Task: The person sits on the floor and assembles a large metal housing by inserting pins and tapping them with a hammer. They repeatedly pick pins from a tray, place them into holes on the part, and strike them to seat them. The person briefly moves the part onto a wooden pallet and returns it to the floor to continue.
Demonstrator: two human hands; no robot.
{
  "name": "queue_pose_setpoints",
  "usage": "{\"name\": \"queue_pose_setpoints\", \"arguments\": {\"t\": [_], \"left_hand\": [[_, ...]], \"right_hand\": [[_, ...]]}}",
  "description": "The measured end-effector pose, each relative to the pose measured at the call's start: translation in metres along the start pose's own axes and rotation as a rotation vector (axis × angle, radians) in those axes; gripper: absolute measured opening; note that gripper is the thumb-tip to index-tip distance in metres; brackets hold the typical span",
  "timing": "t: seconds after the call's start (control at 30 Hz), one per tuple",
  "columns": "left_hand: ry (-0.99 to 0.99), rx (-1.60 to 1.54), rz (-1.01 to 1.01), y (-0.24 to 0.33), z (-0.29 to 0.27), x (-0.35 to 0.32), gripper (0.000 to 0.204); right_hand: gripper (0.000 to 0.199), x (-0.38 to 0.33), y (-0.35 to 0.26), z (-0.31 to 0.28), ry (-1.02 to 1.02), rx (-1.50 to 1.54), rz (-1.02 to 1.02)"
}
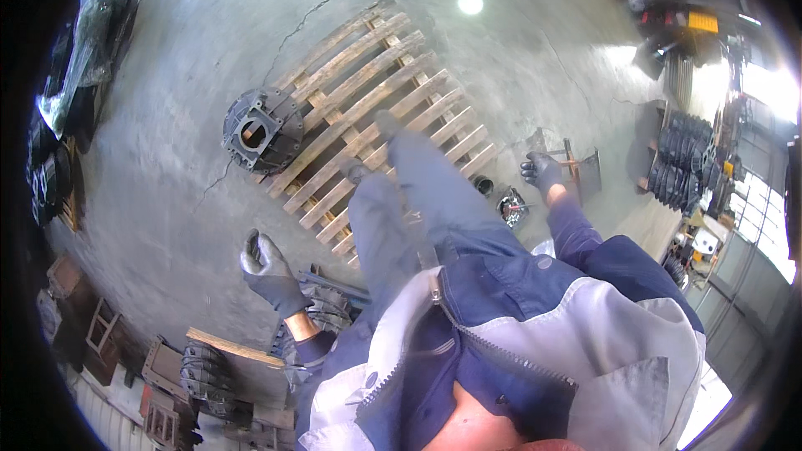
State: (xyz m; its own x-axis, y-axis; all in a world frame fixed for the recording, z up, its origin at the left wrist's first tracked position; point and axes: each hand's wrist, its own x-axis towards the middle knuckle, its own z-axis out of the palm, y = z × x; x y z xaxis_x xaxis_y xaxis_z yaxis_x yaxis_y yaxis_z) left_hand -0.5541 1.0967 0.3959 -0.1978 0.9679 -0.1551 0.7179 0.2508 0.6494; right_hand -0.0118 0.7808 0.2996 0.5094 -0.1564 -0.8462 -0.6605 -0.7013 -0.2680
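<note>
My left hand [274, 277], in a dark glove with a greyish palm, is held out over the floor. Its thumb and fingers curve apart with nothing between them. To the right, my right hand [545, 172], also gloved, hangs with loosely bent fingers and nothing visible in it. It is nearest to a small dark metal stand [588, 170]; whether they touch I cannot tell. Ahead of me a wooden pallet [361, 106] lies on the floor, with my feet over its slats. A heavy grey cast-metal housing [286, 129] with a round opening rests at the pallet's left edge.
Beside my right leg are a dark ring-shaped part [482, 185] and a container of small shiny parts [512, 206]. Stacked dark castings [681, 154] stand far right. More castings [206, 372] and a wooden plank [236, 348] lie lower left. Plastic-wrapped goods [90, 42] line the left side.
</note>
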Motion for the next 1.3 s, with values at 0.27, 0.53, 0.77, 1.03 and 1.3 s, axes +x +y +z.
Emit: {"name": "queue_pose_setpoints", "arguments": {"t": [0.27,0.53,0.77,1.03,1.3], "left_hand": [[0.216,0.101,-0.138,0.000,0.012,-0.068,0.023],[0.600,0.485,-0.579,-0.029,0.146,-0.330,0.041],[0.277,0.629,-1.122,0.086,0.388,-0.723,0.036],[0.626,0.236,-1.131,0.236,0.508,-0.725,0.029],[0.677,0.101,-1.291,0.365,0.602,-0.853,0.026]], "right_hand": [[0.025,0.006,-0.100,-0.045,-0.065,-0.077,-0.481],[0.024,0.164,-0.269,-0.073,-0.431,-0.355,-0.641],[0.024,0.338,-0.388,-0.146,-0.531,-0.698,-0.802],[0.041,0.391,-0.444,-0.178,-0.568,-1.317,-0.787],[0.022,0.337,-0.432,-0.125,-0.896,-1.301,-0.940]]}}
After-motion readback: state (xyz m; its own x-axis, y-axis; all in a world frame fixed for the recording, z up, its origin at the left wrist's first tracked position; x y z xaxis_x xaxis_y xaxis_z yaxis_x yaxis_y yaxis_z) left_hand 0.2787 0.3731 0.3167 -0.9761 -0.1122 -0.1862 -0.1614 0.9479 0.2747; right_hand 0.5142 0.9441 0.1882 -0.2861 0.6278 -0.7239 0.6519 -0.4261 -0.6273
